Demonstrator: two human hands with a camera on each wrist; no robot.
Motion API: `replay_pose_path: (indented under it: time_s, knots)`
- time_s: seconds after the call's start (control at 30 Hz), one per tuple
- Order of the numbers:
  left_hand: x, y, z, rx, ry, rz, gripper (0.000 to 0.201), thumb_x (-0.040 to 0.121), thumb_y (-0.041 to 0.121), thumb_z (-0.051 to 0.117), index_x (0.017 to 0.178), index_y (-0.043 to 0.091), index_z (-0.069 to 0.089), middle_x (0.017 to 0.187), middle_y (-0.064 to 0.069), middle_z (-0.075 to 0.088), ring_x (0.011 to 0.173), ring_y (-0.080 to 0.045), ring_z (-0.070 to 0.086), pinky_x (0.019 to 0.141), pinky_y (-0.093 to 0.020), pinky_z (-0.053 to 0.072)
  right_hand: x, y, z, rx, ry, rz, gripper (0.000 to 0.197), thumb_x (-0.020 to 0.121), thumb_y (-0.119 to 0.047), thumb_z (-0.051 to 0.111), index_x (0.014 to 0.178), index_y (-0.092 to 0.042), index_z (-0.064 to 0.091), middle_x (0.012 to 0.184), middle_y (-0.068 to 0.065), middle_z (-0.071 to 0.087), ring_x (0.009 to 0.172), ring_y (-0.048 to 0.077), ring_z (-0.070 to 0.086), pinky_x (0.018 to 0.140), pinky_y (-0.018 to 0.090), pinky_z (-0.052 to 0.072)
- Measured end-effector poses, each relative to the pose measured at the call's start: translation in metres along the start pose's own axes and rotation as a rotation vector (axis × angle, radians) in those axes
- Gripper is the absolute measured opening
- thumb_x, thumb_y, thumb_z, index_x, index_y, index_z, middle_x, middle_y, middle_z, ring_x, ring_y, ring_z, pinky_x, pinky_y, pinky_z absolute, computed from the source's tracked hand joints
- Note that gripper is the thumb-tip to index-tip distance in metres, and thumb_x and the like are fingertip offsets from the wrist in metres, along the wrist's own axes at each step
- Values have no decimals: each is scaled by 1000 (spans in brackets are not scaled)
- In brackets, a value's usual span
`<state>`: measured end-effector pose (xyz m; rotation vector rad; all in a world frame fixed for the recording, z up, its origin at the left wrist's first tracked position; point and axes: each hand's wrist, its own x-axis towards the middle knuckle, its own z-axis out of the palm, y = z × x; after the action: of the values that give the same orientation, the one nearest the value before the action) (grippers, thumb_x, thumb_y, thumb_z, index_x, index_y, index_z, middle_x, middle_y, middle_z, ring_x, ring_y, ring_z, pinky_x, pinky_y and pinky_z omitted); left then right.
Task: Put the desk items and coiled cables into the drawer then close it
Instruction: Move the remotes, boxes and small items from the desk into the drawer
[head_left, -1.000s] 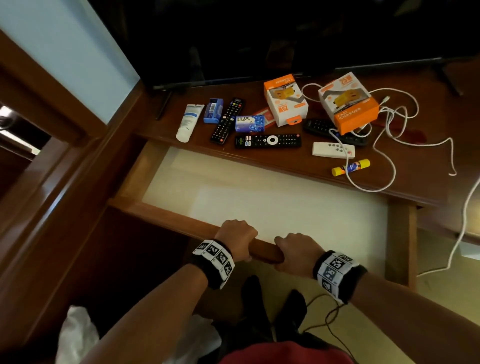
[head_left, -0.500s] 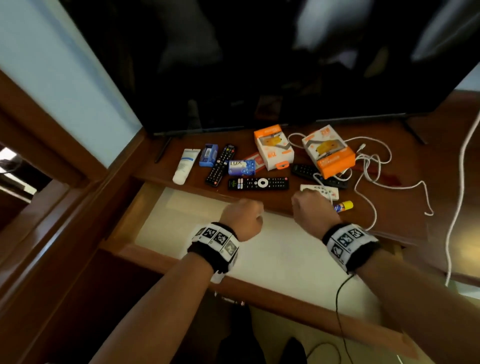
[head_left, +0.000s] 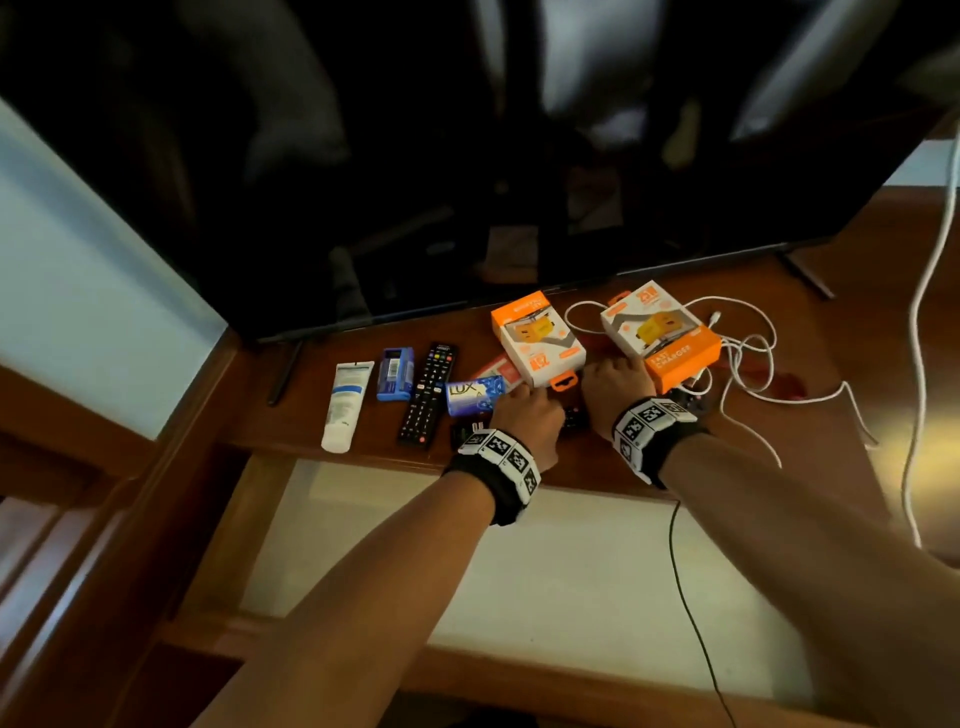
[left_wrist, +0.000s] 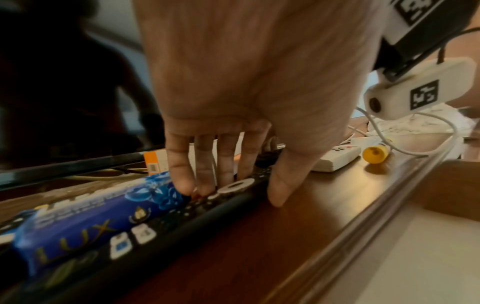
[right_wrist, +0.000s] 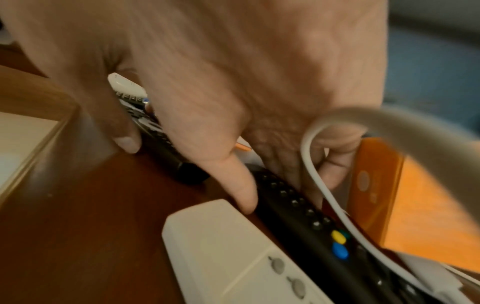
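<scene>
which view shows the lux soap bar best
The head view: the whole Lux soap bar shows lying on the desk beside the left hand. The left wrist view shows it close but blurred, partly behind the fingers. The right wrist view does not show it.

Charger boxes (head_left: 660, 335): orange and white. Soap bar (head_left: 475, 395): blue (gold lettering). Remotes (head_left: 428, 392): black. Cables (head_left: 748, 353): white. Desk (head_left: 597, 467): reddish-brown. Wristbands (head_left: 501, 457): black-and-white squares.

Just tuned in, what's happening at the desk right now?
The drawer stands open with nothing visible in it. The left hand is closing its fingers over the black remote beside the Lux soap. The right hand is closing on a second black remote between the white remote and an orange charger box. Nothing is lifted yet.
</scene>
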<state>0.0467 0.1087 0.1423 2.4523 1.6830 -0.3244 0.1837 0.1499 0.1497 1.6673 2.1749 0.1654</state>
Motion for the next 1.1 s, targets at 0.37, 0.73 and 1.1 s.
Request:
replay_pose_path:
  time_s: [0.37,0.73,1.1]
  knots:
    - [-39,-18,9,-232,191,0,45,95,35,68,133,16,54,132,-8,57,121,-29,58,98,-46,50,-48,7,-39,335,167,-83,50,90,-13,63,135,-9,43,129,11,57,118,31,61,96,39,51]
    - [-169,-79,26,-887,262,-480,28,91,31,73,115,25,61,97,9,68,88,-13,66,68,-22,47,-120,-47,-104,850,439,-335,61,92,-12,68,146,-12,39,139,10,49,126,26,48,99,39,48]
    - [-196,-221,102,-796,-63,-765,44,86,41,77,112,11,57,106,-8,67,96,-27,65,77,-36,52,-106,-251,-49,765,-217,-555,47,100,-32,55,139,-12,39,136,9,46,122,29,48,99,43,47]
